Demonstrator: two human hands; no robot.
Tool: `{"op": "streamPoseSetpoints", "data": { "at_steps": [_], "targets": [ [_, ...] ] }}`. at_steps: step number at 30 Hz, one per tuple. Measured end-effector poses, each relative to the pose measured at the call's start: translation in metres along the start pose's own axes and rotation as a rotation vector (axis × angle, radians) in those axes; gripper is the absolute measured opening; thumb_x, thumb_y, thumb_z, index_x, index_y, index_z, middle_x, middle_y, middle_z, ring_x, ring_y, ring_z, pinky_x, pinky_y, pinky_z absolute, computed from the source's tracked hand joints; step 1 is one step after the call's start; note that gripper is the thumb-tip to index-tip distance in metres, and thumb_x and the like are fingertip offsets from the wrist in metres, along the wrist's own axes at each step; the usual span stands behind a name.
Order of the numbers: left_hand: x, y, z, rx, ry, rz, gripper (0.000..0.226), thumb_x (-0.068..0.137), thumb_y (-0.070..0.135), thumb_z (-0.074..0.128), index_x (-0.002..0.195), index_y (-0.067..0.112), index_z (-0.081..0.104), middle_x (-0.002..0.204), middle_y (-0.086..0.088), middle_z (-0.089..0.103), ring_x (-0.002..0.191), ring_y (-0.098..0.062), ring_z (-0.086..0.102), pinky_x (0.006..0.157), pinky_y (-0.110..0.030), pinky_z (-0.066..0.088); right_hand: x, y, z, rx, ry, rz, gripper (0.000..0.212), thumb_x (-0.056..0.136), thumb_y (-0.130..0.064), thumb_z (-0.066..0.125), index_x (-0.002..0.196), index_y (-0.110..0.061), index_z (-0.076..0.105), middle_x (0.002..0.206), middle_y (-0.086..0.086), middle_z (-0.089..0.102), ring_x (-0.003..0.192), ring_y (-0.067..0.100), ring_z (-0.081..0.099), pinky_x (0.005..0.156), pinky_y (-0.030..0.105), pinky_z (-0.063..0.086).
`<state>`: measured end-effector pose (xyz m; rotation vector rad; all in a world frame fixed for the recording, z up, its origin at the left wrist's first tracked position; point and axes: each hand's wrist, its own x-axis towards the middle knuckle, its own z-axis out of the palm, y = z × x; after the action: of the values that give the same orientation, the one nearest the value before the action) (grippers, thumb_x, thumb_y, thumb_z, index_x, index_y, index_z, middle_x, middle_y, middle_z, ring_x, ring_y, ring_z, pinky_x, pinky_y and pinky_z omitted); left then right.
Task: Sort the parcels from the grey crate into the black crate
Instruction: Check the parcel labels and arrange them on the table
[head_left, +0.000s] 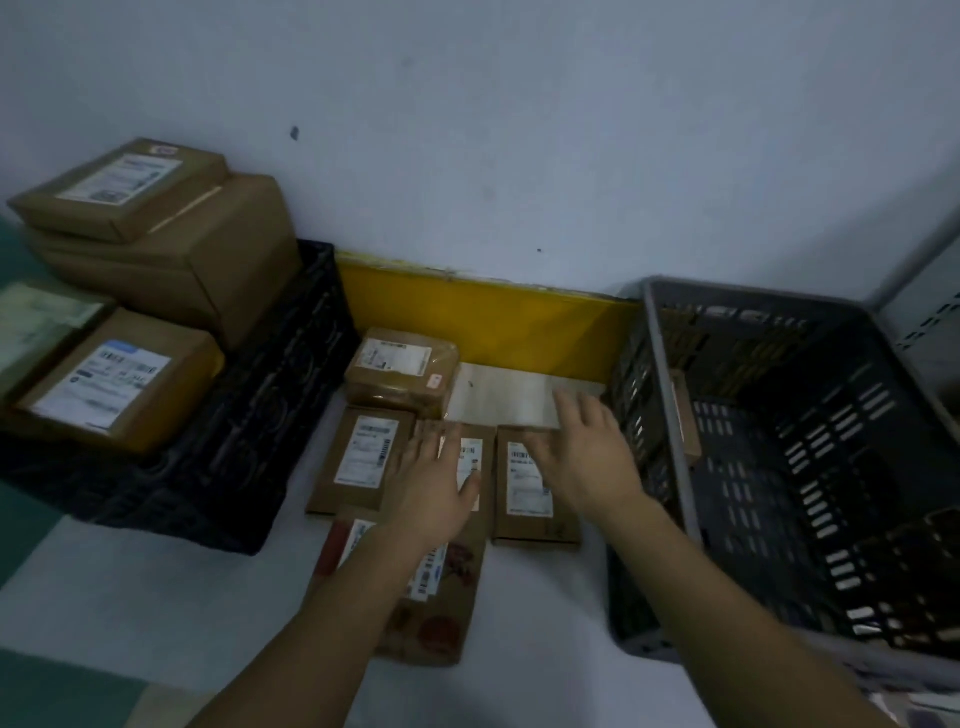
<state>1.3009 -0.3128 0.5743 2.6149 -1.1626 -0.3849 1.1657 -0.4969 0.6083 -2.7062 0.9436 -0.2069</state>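
Left hand (434, 483) and right hand (587, 457) both spread flat over floor parcels (530, 486), between black crate (270, 415) and grey crate (779, 467), neither gripping anything

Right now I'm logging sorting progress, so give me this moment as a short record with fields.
black crate: left, stacked with boxes
grey crate: right; one flat parcel leans on its left wall
floor parcels: several lie between the crates
left hand: open, over the middle parcels, holds nothing
right hand: open, over the rightmost floor parcel, holds nothing
contact: blurred, cannot tell
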Motion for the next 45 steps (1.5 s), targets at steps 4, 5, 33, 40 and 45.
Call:
{"op": "streamPoseSetpoints", "data": {
  "at_steps": [4, 5, 33, 40, 45],
  "targets": [
    [0.000, -0.006, 0.010, -0.014, -0.054, 0.030, 0.080, 0.106, 0.061, 0.034, 0.170, 0.028, -0.001, 0.178, -0.006, 0.010, 0.162, -0.032, 0.012, 0.129, -0.054, 0.019, -0.022, 0.011, 0.062, -0.007, -0.174, 0.184, 0.093, 0.097, -0.075, 0.044, 0.169, -0.026, 0.012, 0.172, 0.020, 0.023, 0.155, 0.044, 0.028, 0.122, 0.056, 0.037],
    [0.001, -0.008, 0.013, -0.016, -0.065, 0.021, 0.080, 0.106, 0.062, 0.034, 0.170, 0.029, -0.001, 0.178, -0.006, 0.011, 0.163, -0.032, 0.012, 0.129, -0.054, 0.019, -0.030, 0.017, 0.074, 0.001, -0.215, 0.227, 0.097, 0.096, -0.075, 0.049, 0.170, -0.028, 0.009, 0.172, 0.021, 0.020, 0.155, 0.045, 0.027, 0.122, 0.056, 0.037],
    [0.057, -0.005, 0.067, -0.032, -0.310, -0.024, 0.079, 0.108, 0.057, 0.039, 0.171, 0.025, 0.002, 0.177, -0.009, 0.016, 0.161, -0.031, 0.017, 0.131, -0.048, 0.020, -0.023, 0.062, 0.190, 0.233, -0.266, 0.797, 0.127, 0.082, -0.045, 0.090, 0.170, -0.014, 0.004, 0.159, 0.026, 0.036, 0.141, 0.044, 0.047, 0.107, 0.053, 0.054],
    [0.065, -0.012, 0.068, -0.163, -0.321, -0.011, 0.079, 0.107, 0.056, 0.044, 0.170, 0.023, 0.011, 0.172, -0.009, 0.030, 0.156, -0.029, 0.030, 0.126, -0.050, 0.031, -0.023, 0.065, 0.162, 0.597, -0.067, 0.664, 0.038, 0.100, -0.033, 0.073, 0.137, -0.028, 0.065, 0.125, -0.003, 0.076, 0.115, 0.025, 0.074, 0.092, 0.044, 0.064],
    [0.074, 0.000, 0.044, -0.506, -0.343, -0.119, 0.072, 0.107, 0.058, 0.048, 0.167, 0.027, 0.022, 0.165, 0.001, 0.043, 0.146, -0.023, 0.047, 0.116, -0.047, 0.045, -0.017, 0.046, 0.116, 0.842, 0.121, 0.608, 0.040, 0.106, -0.027, 0.068, 0.146, -0.029, 0.064, 0.128, -0.014, 0.074, 0.117, 0.004, 0.069, 0.098, 0.030, 0.059]
  ]
}}
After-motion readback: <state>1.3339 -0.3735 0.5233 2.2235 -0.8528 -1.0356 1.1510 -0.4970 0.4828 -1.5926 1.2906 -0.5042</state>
